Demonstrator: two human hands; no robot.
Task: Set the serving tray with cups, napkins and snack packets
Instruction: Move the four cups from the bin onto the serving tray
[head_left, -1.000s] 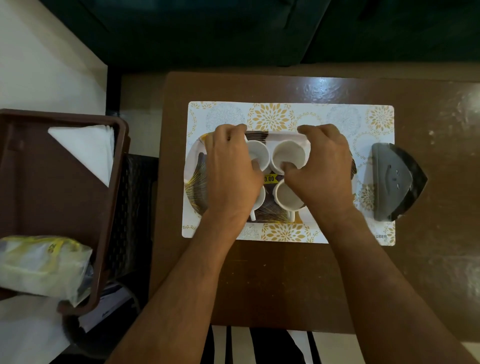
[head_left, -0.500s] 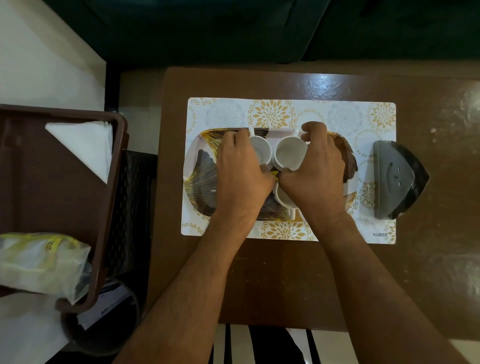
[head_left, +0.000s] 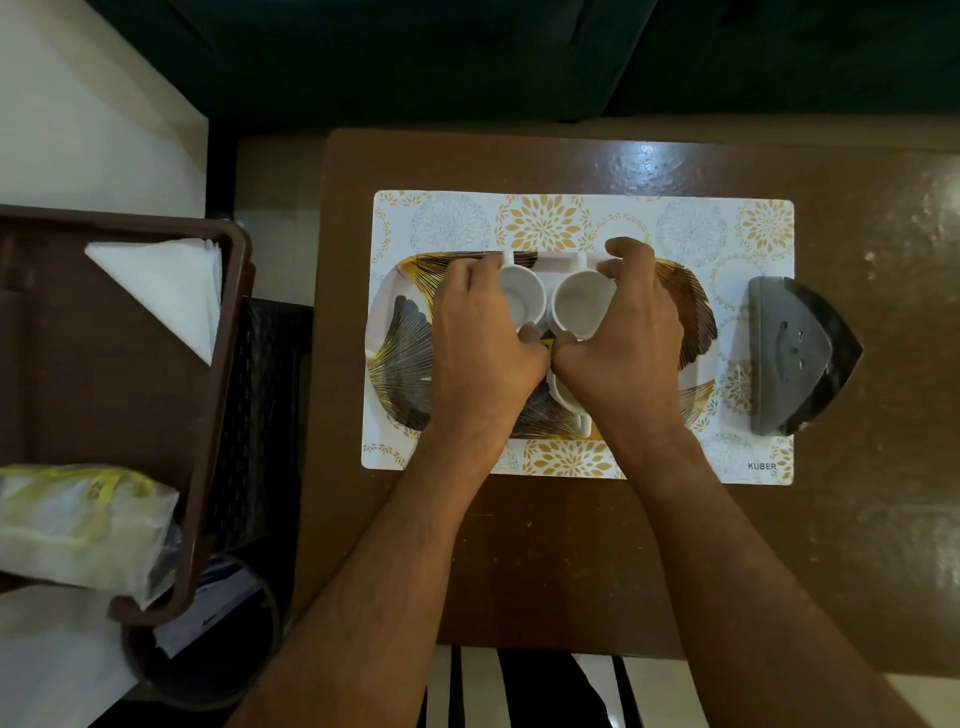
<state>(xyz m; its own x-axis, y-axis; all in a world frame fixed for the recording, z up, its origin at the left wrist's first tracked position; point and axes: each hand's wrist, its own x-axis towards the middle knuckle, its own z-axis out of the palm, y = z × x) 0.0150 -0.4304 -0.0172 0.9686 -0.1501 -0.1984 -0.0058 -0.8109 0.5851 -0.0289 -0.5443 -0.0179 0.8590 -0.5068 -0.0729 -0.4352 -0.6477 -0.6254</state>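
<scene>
While both forearms reach in from the near edge of the brown bench (head_left: 571, 545), the left hand (head_left: 483, 358) and the right hand (head_left: 623, 353) meet knuckle to knuckle over the middle of the serving tray (head_left: 400, 358), which lies on a flower-printed placemat (head_left: 545, 223). Each hand is curled part-way, not flat and not fisted. Fingers of the left hand wrap the left side of one white cup (head_left: 521, 301), with the thumb tip at its near rim. Thumb and fingers of the right hand close round the right side of a second white cup (head_left: 581, 306) standing just beside the first; the two cups sit upright near the far rim of the tray, handles pointing away. A third cup (head_left: 563, 400) shows partly under the right hand, nearer the person; whether the hand touches it cannot be told. To the right of the tray a grey napkin holder (head_left: 789, 353) rests on the placemat's edge. Off the bench to the left, a brown crate (head_left: 208, 415) holds folded white napkins (head_left: 166, 286) and a clear snack packet (head_left: 78, 525).
</scene>
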